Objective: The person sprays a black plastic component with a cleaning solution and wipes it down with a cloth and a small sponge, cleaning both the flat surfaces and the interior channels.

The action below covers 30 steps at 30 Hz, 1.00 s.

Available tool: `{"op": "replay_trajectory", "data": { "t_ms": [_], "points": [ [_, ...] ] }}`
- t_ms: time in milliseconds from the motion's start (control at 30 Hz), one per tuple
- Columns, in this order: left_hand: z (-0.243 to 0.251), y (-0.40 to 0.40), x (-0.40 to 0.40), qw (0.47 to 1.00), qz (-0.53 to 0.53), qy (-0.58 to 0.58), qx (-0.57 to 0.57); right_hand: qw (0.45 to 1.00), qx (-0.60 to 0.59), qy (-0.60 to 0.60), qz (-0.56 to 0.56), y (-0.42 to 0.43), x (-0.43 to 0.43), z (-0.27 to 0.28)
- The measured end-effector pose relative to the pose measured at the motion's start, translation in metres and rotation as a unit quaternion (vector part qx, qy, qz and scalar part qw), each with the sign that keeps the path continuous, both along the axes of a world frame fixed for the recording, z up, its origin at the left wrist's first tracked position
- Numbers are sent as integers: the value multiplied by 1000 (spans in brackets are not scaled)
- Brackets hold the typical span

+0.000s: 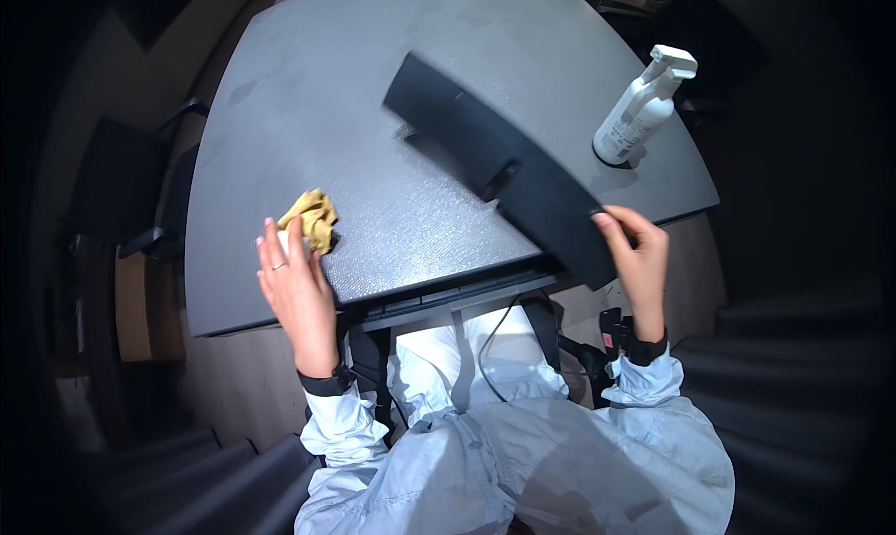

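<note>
On the left part of the dark grey table [280, 115], my left hand [297, 290] rests over a small white object [285, 241], only partly seen, beside a crumpled yellow cloth [316, 220]. Whether the fingers grip either thing is unclear. My right hand [637, 255] pinches the near right end of a long, dark, flat panel [469, 136] with a slot near its middle. The panel slants over the table from upper left to lower right, blurred at its far end. A white spray bottle [633, 115] stands upright at the table's right side.
A dark slotted strip [455, 293] runs under the table's near edge. A black cable [493, 339] hangs over my lap. Dark chairs [119, 178] stand to the left, near a brown box-like thing [143, 311]. Another dark chair [707, 45] is at the upper right.
</note>
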<state>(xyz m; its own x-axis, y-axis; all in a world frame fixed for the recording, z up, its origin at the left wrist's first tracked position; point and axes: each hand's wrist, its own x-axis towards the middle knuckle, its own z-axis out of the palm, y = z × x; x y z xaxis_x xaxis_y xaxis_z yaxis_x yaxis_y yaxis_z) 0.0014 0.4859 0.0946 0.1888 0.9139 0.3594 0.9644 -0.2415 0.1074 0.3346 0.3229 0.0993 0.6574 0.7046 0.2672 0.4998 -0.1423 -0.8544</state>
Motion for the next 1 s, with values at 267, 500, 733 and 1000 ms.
{"op": "replay_trajectory", "data": {
  "t_ms": [267, 500, 733, 1000],
  "points": [
    [0, 19, -24, 981, 190, 31, -25, 987, -79, -59, 130, 29, 6, 16],
    [23, -9, 13, 973, -174, -141, 47, 906, 76, -364, 205, 36, 3, 21],
    [14, -31, 20, 977, -196, -85, 15, 904, 0, -390, 173, 1, -6, -21],
    [7, -33, 27, 948, -219, -211, -94, 966, 171, -176, -86, 5, 41, 18]
  ]
}}
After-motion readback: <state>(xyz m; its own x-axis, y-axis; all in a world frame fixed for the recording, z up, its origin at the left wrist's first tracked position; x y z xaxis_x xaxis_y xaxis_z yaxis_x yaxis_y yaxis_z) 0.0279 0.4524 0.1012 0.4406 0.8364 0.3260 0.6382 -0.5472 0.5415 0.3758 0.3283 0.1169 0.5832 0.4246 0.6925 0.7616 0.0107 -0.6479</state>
